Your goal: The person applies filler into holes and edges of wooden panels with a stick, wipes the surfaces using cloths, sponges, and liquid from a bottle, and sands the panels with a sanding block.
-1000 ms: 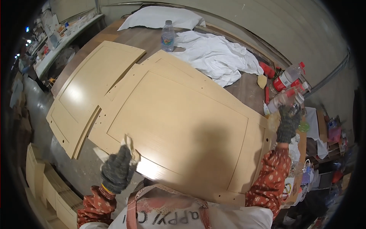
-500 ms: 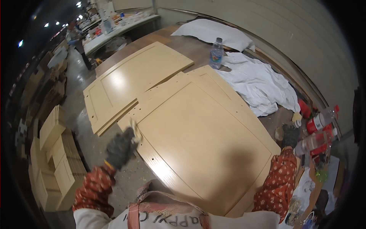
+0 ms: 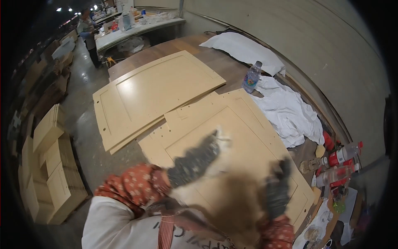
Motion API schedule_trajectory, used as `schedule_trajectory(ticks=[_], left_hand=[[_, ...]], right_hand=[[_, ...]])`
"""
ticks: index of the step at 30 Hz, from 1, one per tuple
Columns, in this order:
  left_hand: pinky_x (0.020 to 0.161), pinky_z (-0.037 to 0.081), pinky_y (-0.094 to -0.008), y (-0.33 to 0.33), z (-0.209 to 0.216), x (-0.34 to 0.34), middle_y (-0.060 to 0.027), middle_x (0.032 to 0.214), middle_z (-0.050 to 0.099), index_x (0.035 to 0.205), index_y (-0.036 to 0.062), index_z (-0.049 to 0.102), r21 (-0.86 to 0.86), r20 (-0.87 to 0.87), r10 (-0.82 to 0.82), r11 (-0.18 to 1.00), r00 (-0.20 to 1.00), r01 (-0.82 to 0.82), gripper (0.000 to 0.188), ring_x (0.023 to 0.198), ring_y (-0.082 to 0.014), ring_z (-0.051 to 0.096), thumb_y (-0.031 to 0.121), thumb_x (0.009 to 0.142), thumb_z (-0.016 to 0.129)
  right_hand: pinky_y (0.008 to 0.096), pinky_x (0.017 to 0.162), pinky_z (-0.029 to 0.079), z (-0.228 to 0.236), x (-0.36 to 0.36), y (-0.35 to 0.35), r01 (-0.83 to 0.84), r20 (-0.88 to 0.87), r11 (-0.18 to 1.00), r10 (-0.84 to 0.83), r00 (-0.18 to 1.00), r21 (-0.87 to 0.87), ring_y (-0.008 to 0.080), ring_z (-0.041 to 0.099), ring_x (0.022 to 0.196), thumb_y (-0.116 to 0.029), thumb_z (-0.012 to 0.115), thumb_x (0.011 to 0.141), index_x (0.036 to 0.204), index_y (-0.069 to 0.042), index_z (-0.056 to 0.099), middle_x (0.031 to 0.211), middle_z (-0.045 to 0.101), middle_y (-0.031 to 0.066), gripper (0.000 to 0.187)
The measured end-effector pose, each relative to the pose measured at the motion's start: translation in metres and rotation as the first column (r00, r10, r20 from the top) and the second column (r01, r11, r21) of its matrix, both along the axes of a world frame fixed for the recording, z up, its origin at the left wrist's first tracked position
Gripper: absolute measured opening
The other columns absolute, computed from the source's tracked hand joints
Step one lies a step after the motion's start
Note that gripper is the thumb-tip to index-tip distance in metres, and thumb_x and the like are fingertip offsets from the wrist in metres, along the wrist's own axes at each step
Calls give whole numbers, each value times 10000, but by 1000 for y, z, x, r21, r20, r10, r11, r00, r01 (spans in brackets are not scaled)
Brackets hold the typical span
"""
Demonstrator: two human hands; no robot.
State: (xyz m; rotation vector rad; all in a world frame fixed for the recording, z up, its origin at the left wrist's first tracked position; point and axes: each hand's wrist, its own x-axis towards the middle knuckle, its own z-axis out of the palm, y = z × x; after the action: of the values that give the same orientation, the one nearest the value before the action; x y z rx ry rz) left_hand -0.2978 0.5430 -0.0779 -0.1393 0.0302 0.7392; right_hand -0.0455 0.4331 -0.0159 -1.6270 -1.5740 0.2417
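Note:
A cream cabinet-door panel point(image 3: 248, 137) with a grooved border lies before me on top of another panel. My left hand point(image 3: 195, 162), in a dark grey glove, reaches across its middle. Its fingers are closed on a pale rag point(image 3: 224, 141), smeared by motion, which lies against the panel's face. Over the panel's right part is my right hand point(image 3: 277, 186), gloved too and blurred, with the fingers pointing away from me; whether it holds anything is not visible. The panel's near part is hidden by my arms and shadow.
More cream panels point(image 3: 153, 91) lie at the far left of the table. A water bottle point(image 3: 252, 76) stands beside a crumpled white cloth point(image 3: 286, 112). Bottles point(image 3: 342, 155) crowd the right edge. Stacked panels point(image 3: 62, 191) stand on the floor at left; a person point(image 3: 88, 35) stands farther back.
My left hand has moved right with the rag, from the panel's left edge onto its middle. My right hand has left the small bottle at the right edge and come over the panel.

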Motion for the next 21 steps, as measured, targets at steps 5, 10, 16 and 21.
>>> schedule_trajectory(ticks=[5, 10, 16, 21], left_hand=[[956, 443, -344, 7, 30, -42, -172, 1392, 450, 1374, -5, 397, 492, 235, 971, -73, -51, 867, 516, 1137, -271, 548, 217, 933, 548], [795, 515, -356, 24, 40, -122, -117, 1050, 612, 1051, 66, 629, 317, -16, 965, -243, 262, 917, 328, 945, -297, 606, 207, 760, 681], [682, 531, -292, 30, -5, -134, -52, 998, 630, 990, 99, 659, 340, 211, 873, -487, 440, 804, 293, 890, -186, 607, 244, 739, 613], [737, 532, -302, 26, 2, -132, -45, 1012, 637, 1030, 100, 659, 358, 345, 860, -491, 376, 795, 307, 869, -178, 609, 259, 775, 600]], right_hand=[[400, 973, 443, -50, -108, 68, -142, 76, 987, 137, 988, 77, 338, 503, 1192, -213, 602, 902, 1323, 14, 425, 1294, 485, 215, 510], [399, 850, 508, -27, -120, 138, 51, -26, 991, -48, 998, 127, 352, 597, 1010, -158, 595, 904, 1227, -1, 500, 1172, 573, 198, 372], [424, 770, 487, -40, -183, 205, -294, 556, 941, 337, 760, -169, 309, 572, 980, -258, 577, 845, 1148, -110, 587, 1123, 582, 109, 337], [480, 675, 480, -49, -78, 287, 207, 855, 978, -104, 508, -4, 340, 611, 826, -325, 528, 903, 982, -30, 598, 841, 615, 201, 313]])
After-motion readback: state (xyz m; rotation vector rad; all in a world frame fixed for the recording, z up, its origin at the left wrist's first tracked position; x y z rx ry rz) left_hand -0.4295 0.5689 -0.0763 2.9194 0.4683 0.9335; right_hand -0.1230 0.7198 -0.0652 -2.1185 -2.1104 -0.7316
